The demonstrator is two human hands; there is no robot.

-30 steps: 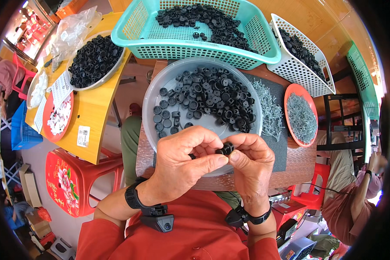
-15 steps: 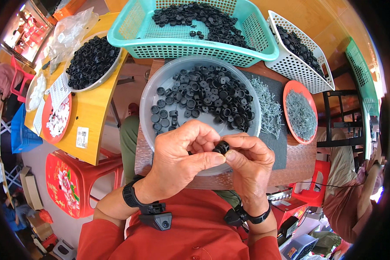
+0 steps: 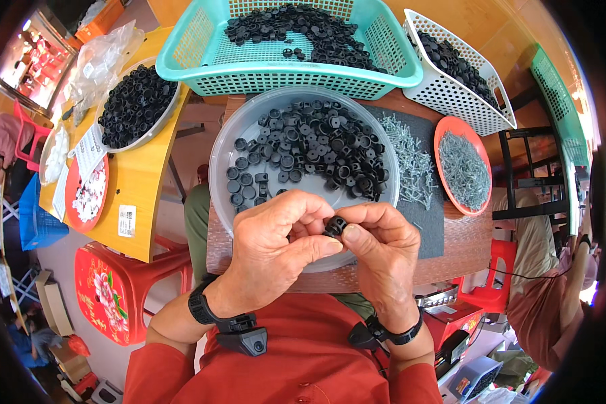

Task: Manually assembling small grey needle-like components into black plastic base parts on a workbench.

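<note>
Between the fingertips of both hands is a small round black plastic part [image 3: 334, 226]. My left hand [image 3: 273, 232] pinches it from the left with thumb and fingers. From the right, my right hand [image 3: 382, 239] grips the same part between thumb and forefinger. Both hands are over the near rim of a clear round tub [image 3: 217, 168], which holds many black plastic caps [image 3: 316, 145]. A few caps lie apart at the tub's left side. What sits inside the curled left fingers is mostly hidden.
Grey screws [image 3: 407, 161] lie on a dark mat right of the tub, with more in a red plate [image 3: 464, 172]. Behind stand a teal basket [image 3: 289, 75] and a white basket [image 3: 464, 111] of black parts. A yellow table [image 3: 141, 195] is at left, beside a red stool [image 3: 108, 293].
Both hands keep their grip; the black part has turned slightly between the fingertips. The whole view has shifted a little.
</note>
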